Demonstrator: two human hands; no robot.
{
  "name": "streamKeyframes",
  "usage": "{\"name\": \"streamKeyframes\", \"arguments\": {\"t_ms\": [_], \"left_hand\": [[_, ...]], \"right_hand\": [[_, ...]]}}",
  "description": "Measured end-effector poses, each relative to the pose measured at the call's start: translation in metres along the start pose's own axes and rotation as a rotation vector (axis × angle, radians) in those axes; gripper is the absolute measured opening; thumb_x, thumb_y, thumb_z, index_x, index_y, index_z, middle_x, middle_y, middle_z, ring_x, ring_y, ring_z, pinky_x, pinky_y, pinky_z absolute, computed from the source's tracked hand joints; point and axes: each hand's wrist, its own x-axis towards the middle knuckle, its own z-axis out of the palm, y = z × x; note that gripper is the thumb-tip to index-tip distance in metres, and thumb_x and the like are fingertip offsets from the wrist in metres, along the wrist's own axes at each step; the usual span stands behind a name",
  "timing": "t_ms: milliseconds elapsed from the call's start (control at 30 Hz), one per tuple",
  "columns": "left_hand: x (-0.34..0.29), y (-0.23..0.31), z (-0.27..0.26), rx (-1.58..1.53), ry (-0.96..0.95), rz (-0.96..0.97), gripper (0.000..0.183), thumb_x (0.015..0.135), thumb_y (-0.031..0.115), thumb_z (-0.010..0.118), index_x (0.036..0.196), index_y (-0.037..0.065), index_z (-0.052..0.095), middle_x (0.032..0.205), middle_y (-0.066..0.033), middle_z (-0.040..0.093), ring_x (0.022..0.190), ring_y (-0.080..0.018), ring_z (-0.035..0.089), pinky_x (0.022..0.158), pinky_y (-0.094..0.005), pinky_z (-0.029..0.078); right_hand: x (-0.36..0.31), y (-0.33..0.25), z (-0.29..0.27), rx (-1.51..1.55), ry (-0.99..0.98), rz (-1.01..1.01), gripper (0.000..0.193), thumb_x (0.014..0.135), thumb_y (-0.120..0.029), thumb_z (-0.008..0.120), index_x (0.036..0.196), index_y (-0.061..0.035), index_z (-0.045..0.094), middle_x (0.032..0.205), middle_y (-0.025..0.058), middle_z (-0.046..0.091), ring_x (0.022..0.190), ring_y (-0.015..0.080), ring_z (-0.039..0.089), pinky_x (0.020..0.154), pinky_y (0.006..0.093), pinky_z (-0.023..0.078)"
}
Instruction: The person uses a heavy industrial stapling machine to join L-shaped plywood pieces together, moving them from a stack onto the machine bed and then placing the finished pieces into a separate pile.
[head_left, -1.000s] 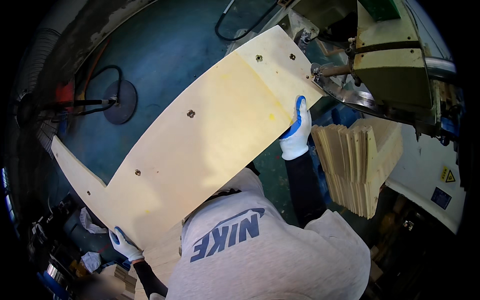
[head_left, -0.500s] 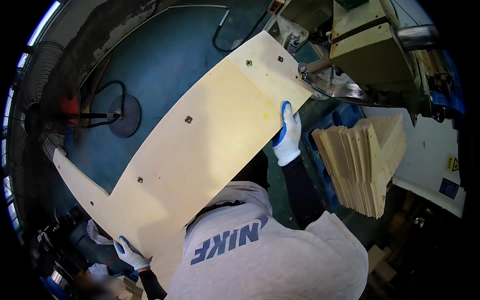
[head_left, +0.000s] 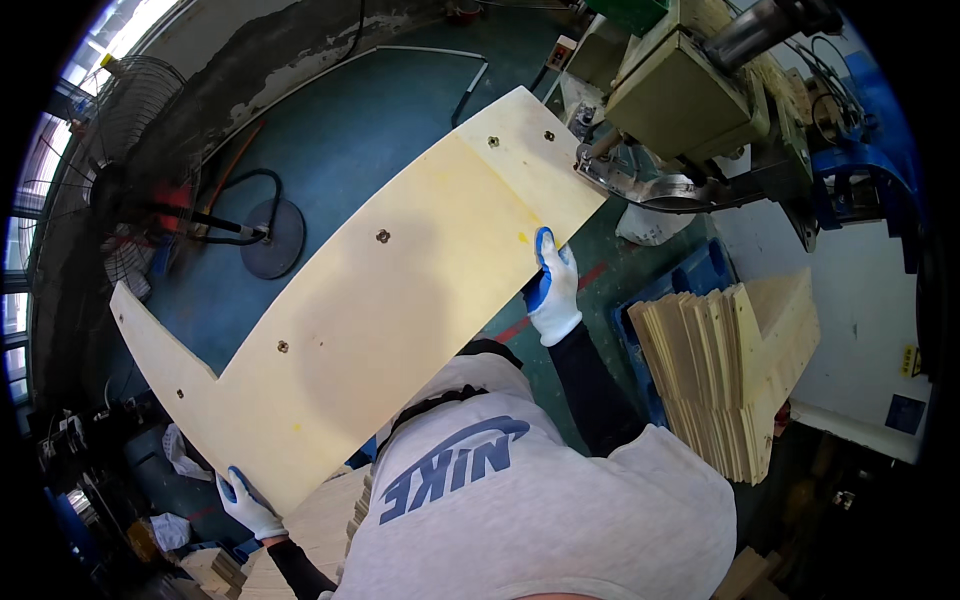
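Both gloved hands are clamped on the plywood panel [head_left: 370,300], held flat over the floor. Its long axis points at the press [head_left: 690,100]; right hand [head_left: 552,290] grips the edge near the press, left hand [head_left: 248,505] the far corner.

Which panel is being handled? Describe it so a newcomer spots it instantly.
Start at the pale green machine at the upper right; the plywood panel runs from its metal head down to the lower left, above the teal floor. The left hand and right hand, in white-and-blue gloves, hold its edges. Unlike the stacked plywood sheets at right, it is single, long, notched and studded with metal inserts.
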Motion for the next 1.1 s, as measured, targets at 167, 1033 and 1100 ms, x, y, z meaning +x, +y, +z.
{"name": "streamKeyframes", "arguments": {"t_ms": [167, 1033, 1100], "left_hand": [[-0.041, -0.020, -0.062, 0.045, 0.098, -0.008, 0.046, 0.102, 0.026, 0.061, 0.132, -0.008, 0.055, 0.124, -0.0112, 0.064, 0.106, -0.0162, 0.058, 0.095, -0.0299, 0.046], [-0.517, -0.023, 0.240, -0.375, -0.760, 0.014, 0.032, 0.100, 0.020, 0.063, 0.117, -0.006, 0.057, 0.110, -0.0127, 0.066, 0.092, -0.0171, 0.064, 0.082, -0.0310, 0.053], [-0.567, -0.008, 0.248, -0.402, -0.828, -0.040, 0.035, 0.100, 0.021, 0.063, 0.123, -0.005, 0.054, 0.112, -0.0126, 0.066, 0.095, -0.0183, 0.065, 0.083, -0.0319, 0.055]], "right_hand": [[-0.040, -0.002, -0.014, 0.004, -0.116, 0.136, 0.033, 0.104, -0.022, 0.054, 0.132, -0.0045, 0.050, 0.123, 0.0082, 0.062, 0.114, 0.0214, 0.063, 0.096, 0.0389, 0.053], [-0.343, -0.162, -0.386, 0.067, 0.358, -0.180, 0.045, 0.089, -0.001, 0.065, 0.133, -0.0003, 0.054, 0.125, 0.0098, 0.065, 0.113, 0.0190, 0.062, 0.098, 0.0336, 0.049], [-0.368, -0.198, -0.424, 0.131, 0.316, -0.211, 0.044, 0.090, -0.001, 0.065, 0.133, -0.0003, 0.055, 0.125, 0.0095, 0.065, 0.113, 0.0184, 0.062, 0.099, 0.0330, 0.048]]}}
